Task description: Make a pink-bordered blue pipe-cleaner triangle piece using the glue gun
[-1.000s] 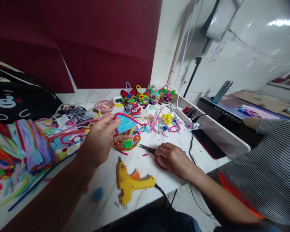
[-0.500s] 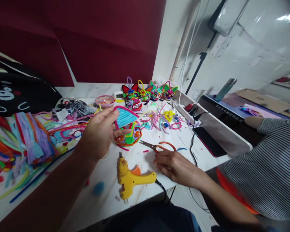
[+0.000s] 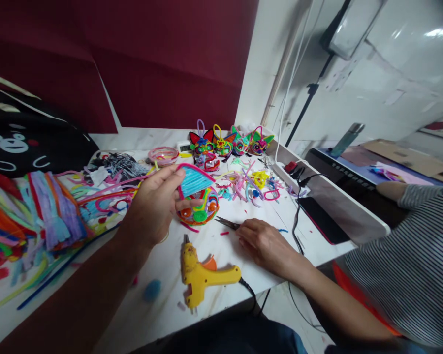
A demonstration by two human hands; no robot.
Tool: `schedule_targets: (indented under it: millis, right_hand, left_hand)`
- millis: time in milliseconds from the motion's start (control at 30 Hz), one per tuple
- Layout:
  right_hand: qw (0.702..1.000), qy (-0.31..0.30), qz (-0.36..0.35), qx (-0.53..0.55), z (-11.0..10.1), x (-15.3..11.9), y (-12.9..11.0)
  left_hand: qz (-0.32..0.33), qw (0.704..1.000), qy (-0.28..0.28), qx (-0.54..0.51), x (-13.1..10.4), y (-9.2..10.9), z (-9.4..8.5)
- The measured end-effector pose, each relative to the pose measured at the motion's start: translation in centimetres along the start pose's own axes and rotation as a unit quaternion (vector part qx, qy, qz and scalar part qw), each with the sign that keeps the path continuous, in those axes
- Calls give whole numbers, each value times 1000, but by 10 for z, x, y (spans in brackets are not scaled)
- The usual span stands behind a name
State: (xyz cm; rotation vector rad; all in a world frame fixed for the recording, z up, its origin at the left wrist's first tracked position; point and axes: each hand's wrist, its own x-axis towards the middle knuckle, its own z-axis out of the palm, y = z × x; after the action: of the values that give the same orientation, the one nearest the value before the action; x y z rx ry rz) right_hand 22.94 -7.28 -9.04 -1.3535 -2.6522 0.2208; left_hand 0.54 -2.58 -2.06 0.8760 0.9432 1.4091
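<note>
Between its thumb and fingers my left hand (image 3: 153, 204) holds a blue ear-shaped piece (image 3: 192, 181) with a pink edge. Behind and below that piece, a round multicoloured craft face (image 3: 205, 212) lies on the table, partly covered. My right hand (image 3: 264, 243) is over the handles of the scissors (image 3: 227, 223), whose blades point left; the handles are hidden under it, so its grip is unclear. Nearer the front edge lies a yellow glue gun (image 3: 206, 279), its nozzle pointing away from me.
Pipe cleaners (image 3: 55, 211) are heaped at the left. Several finished craft heads (image 3: 221, 142) stand at the back. Pipe cleaner scraps (image 3: 251, 184) lie mid-table. A phone (image 3: 324, 220) and black cable are at the right, near a person in a striped shirt (image 3: 413, 265).
My right hand has moved forward onto the scissors and now covers their orange handles. My left hand still holds the blue piece. The view has shifted slightly.
</note>
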Motion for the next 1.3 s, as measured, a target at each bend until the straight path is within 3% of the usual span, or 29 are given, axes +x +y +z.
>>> schedule_targets:
  millis: [133, 200, 400, 533, 633, 733, 900, 1000, 1300]
  right_hand:
    - [985, -30, -119, 118, 5, -5, -26]
    - [982, -34, -141, 121, 11, -5, -41]
    - [988, -66, -141, 15, 18, 6, -66]
    - [985, -63, -155, 46, 13, 5, -65]
    - [987, -50, -123, 85, 6, -6, -58]
    - [983, -10, -116, 144, -4, -19, -49]
    - [951, 167, -161, 206, -24, -25, -44]
    - [932, 239, -183, 200, -31, -15, -47]
    - [935, 281, -169, 134, -31, 6, -49]
  left_hand:
    - [15, 999, -4, 31, 1, -1, -2]
    - [22, 999, -8, 34, 2, -3, -3]
    - [32, 999, 0, 38, 3, -6, -5]
    - [42, 998, 8, 49, 1, -4, -6]
    - [47, 997, 7, 54, 1, -2, -7]
    - [62, 996, 16, 56, 1, -2, -8]
    - [76, 994, 24, 76, 0, -2, -6]
    - [69, 993, 25, 93, -3, -3, -4]
    - [57, 992, -4, 116, -16, -3, 1]
